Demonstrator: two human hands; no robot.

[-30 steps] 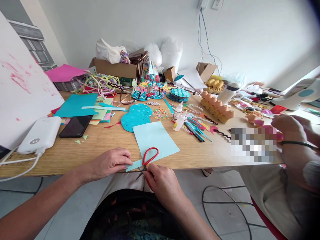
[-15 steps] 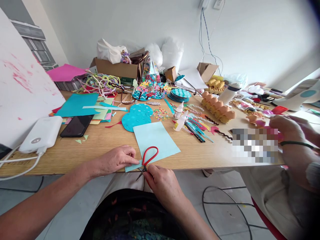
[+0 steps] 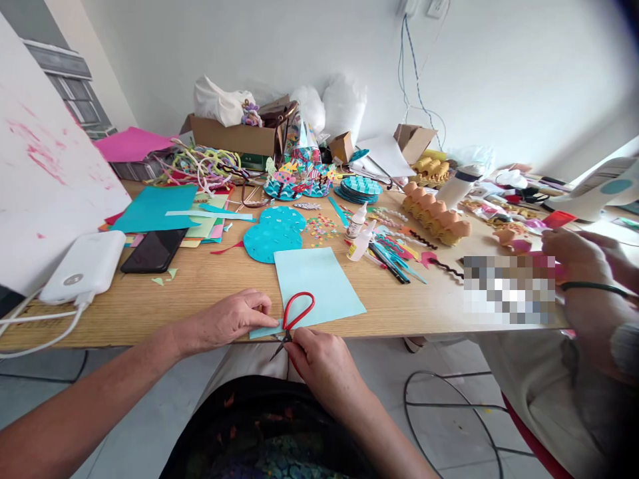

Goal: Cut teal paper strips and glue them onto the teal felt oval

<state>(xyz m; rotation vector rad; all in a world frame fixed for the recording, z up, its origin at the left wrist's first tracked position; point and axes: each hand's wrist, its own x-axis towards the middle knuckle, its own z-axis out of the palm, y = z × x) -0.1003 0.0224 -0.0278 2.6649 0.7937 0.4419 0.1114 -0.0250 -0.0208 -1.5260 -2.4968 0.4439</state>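
Note:
My left hand point(image 3: 242, 316) rests at the table's front edge, fingers bent together, the fingertips pressing on a narrow light blue paper strip point(image 3: 262, 330). In my right hand point(image 3: 324, 362) is a pair of scissors with red handles point(image 3: 301, 310). One handle loop stands up over the paper while the dark blades point down and left, past the table edge. Directly beyond the scissors lies a light blue paper sheet point(image 3: 322, 283), its near edge partly behind the scissors and my right hand. Whether strip and sheet touch is hidden there.
Blue round cutouts point(image 3: 274, 236) lie behind the sheet. Two glue bottles point(image 3: 360, 243) stand right of them, near pens and an egg carton point(image 3: 436, 216). At left are a phone point(image 3: 152, 251) and a white power bank point(image 3: 82, 269). A co-worker's hands point(image 3: 579, 259) are at right.
The light blue sheet has shifted a little to the right and towards me. Both my hands and the scissors stay almost where they were.

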